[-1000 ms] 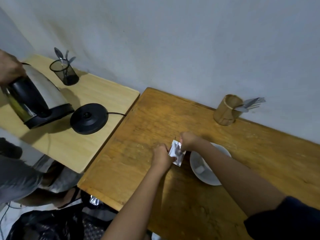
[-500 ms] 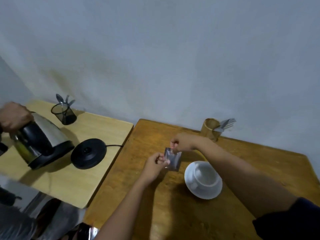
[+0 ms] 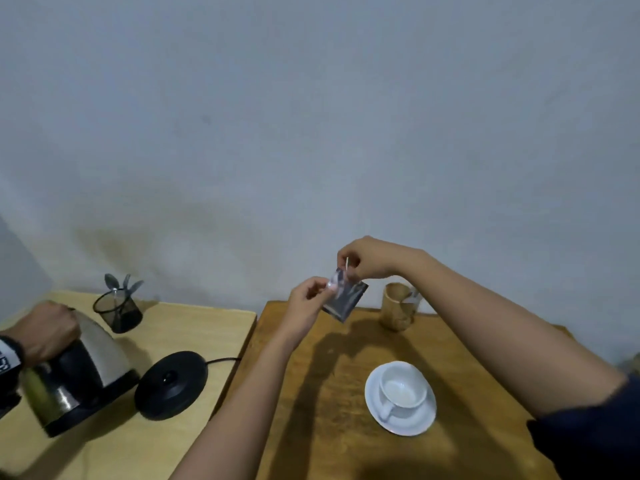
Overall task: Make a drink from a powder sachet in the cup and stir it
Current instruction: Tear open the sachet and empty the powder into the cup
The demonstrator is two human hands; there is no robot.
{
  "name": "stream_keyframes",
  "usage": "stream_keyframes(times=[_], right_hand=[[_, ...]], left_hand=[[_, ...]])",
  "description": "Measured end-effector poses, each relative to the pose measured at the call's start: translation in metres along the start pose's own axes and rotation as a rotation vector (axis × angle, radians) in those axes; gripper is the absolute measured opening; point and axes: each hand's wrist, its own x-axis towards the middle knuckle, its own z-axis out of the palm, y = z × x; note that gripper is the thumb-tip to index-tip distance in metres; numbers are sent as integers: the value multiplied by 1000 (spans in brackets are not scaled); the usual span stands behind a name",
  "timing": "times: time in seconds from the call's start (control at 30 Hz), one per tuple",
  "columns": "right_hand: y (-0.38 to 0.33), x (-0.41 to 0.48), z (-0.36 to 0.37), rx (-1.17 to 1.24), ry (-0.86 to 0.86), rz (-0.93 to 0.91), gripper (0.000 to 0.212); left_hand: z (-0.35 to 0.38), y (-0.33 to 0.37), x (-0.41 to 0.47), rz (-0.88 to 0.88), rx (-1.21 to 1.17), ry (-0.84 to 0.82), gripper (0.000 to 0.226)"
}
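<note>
In the head view, the sachet (image 3: 343,299) is held raised above the brown table (image 3: 311,393), at about twelve o'clock from the cup (image 3: 401,389) and well apart from it. It is pinched at its upper left edge by the left hand (image 3: 306,301), whose fingers are closed on it, while the top edge is nipped between thumb and fingertips of the right hand (image 3: 370,259), also closed. This two-sided grip at one corner is judged to be the set-up for tearing the packet open; whether a tear has started cannot be told. The cup stands upright on its saucer (image 3: 422,420), its handle turned toward seven o'clock, and appears empty, presumably left clear below so the powder can be tipped in afterwards. A wooden holder (image 3: 398,311) stands at the far edge. At nine o'clock, on the pale side table (image 3: 194,327), a kettle (image 3: 86,368) is gripped by another person's hand (image 3: 45,329), beside its base (image 3: 171,384).

Compared with half a second ago, the sachet has been lifted higher and farther from the cup, and the view has tilted upward.
</note>
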Motion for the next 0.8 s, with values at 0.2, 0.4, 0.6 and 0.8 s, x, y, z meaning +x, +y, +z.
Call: stream_keyframes(times=[0.2,0.4,0.6,0.8], right_hand=[[-5,-11,-4,34,149,9,15],[-11,-19,-6,45,188,1,4],[-15,-24,-3,73,168,-11,6],[-15,-24,4,58,188,6,3]], left_hand=[[5,12,6,36,-15,1,15],[4,19,2,8,-65,-4,16],[3,20,-5,1,-93,9,27],[5,15,-10,14,-81,-1,28]])
